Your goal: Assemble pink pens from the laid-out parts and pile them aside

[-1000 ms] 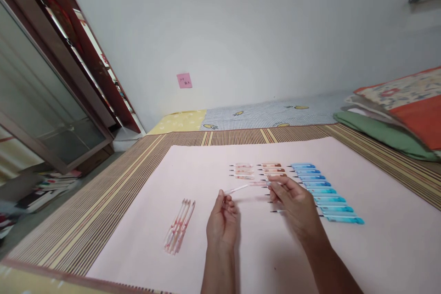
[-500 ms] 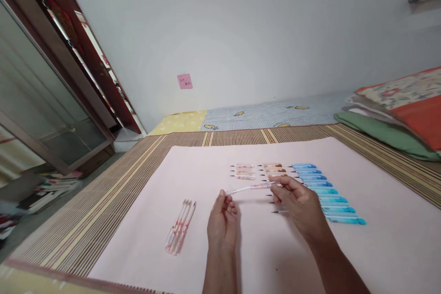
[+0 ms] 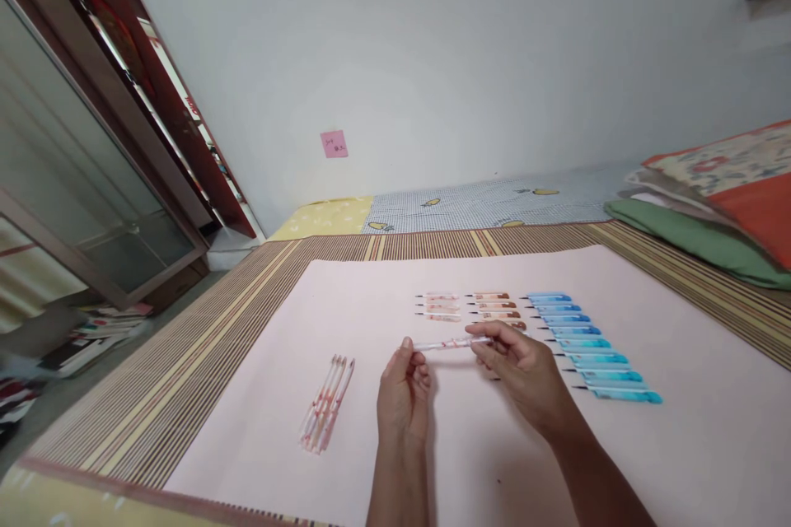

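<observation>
A slim pen (image 3: pixel 450 343) with a white and pink-red pattern lies level above the paper, held by both hands. My left hand (image 3: pixel 404 383) pinches its left end between thumb and curled fingers. My right hand (image 3: pixel 517 366) grips the other end with thumb and fingertips, and hides part of the rows behind it. Beyond the hands lie short rows of pink-patterned pens (image 3: pixel 440 306) and brown-ended pens (image 3: pixel 494 305), their thin black tips to the left. Right of my right hand is a longer column of blue pens (image 3: pixel 596 343).
Several red-and-white patterned pens (image 3: pixel 327 403) lie bunched at the left on the large pale pink sheet (image 3: pixel 259 428). Under it is a striped mat (image 3: pixel 203 354). Folded cloths (image 3: pixel 710 230) are stacked at the far right. A wall (image 3: pixel 432 58) with a pink note (image 3: pixel 334 144) stands behind.
My right hand has moved left, closer to my left hand. The stretch of pen between them looks shorter, and its plain white section no longer shows.
</observation>
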